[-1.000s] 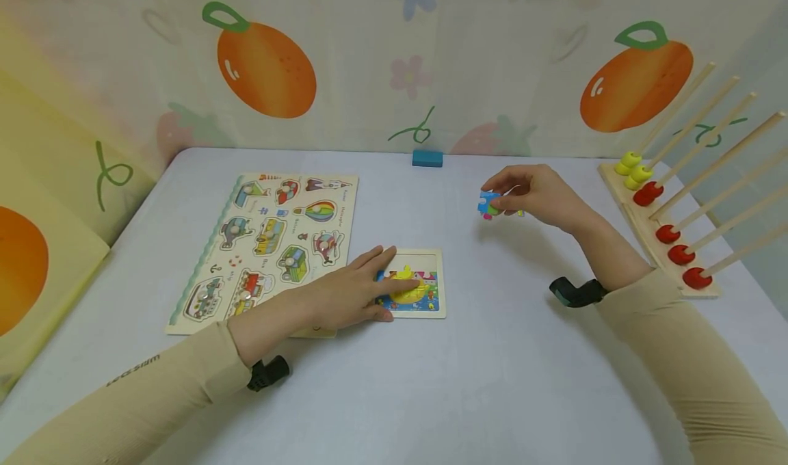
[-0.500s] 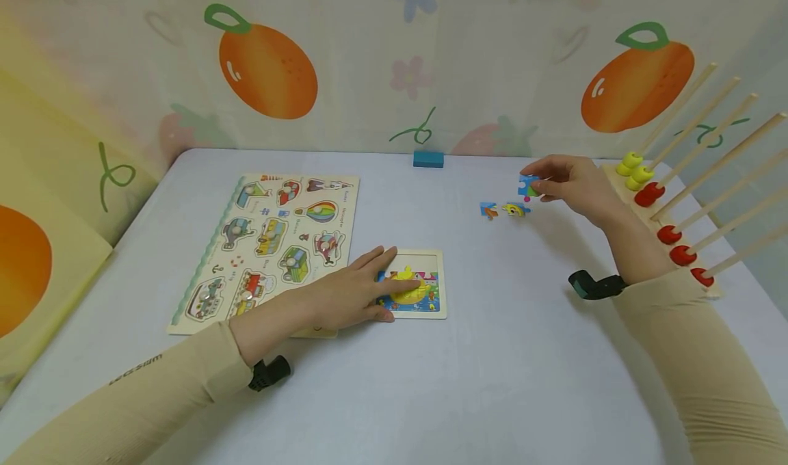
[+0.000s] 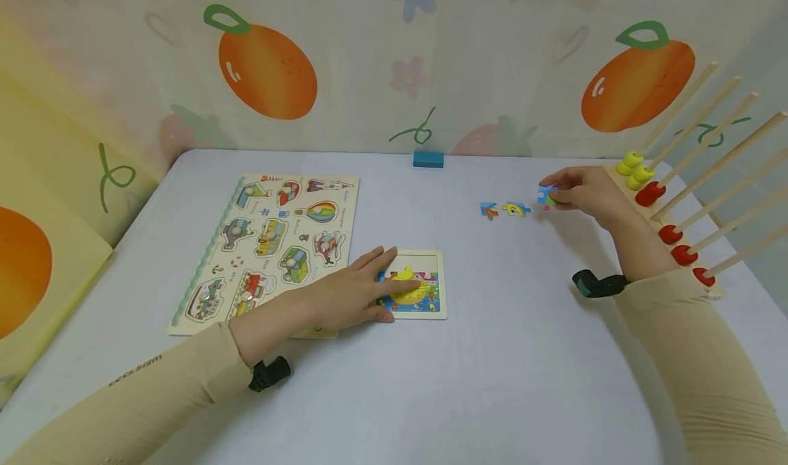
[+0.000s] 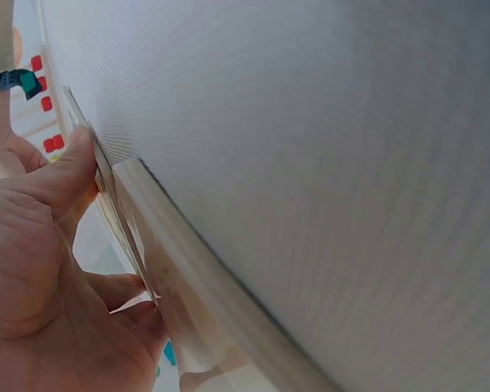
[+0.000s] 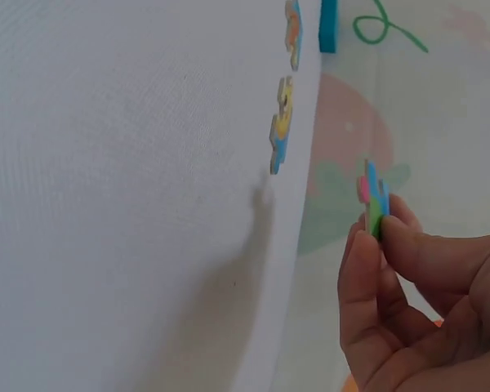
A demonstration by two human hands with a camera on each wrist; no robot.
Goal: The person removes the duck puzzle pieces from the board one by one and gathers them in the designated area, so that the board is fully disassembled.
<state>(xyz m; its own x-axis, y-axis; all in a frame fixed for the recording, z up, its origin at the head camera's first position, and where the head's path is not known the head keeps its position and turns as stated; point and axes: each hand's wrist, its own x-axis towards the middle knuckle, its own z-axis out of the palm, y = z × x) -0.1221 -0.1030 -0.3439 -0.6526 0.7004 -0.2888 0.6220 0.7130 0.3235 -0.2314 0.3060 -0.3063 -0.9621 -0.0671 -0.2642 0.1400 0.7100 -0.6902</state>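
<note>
Over the right half of the white table [image 3: 492, 369], my right hand [image 3: 583, 193] pinches a blue-and-green puzzle piece [image 3: 545, 195] between thumb and fingers, raised off the surface; two loose pieces [image 3: 516, 209] lie side by side just left of it; my left hand [image 3: 351, 288], fingers spread, rests on the partly filled puzzle tray [image 3: 425, 260], near the larger picture board [image 3: 317, 263].

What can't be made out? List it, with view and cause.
Head: part of the small puzzle, under the left hand.
Head: lower right of the large board, behind the left forearm.
Head: ends of three wooden rods, cut off by the right edge.
Right wrist: picture on the held piece, almost edge-on, partly behind fingers.
</note>
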